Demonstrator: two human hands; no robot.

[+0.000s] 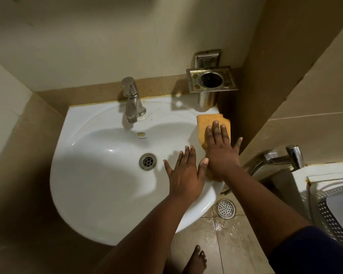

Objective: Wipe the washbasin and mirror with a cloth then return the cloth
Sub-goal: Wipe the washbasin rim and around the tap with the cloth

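Note:
A white washbasin (99, 175) is fixed to the tiled wall, with a chrome tap (132, 101) at its back and a drain (148, 161) in the bowl. An orange cloth (205, 124) lies flat on the basin's right rim. My right hand (221, 153) rests palm down on the cloth with its fingers spread. My left hand (184, 177) hovers over the bowl's right side just beside it, fingers apart and holding nothing. The mirror is out of view.
A steel tumbler holder (211, 80) hangs on the wall above the basin's back right corner. A second tap (285, 158) and a white fixture (329, 186) stand at right. The floor below is wet, with a floor drain (225, 209) and my bare foot (195, 261).

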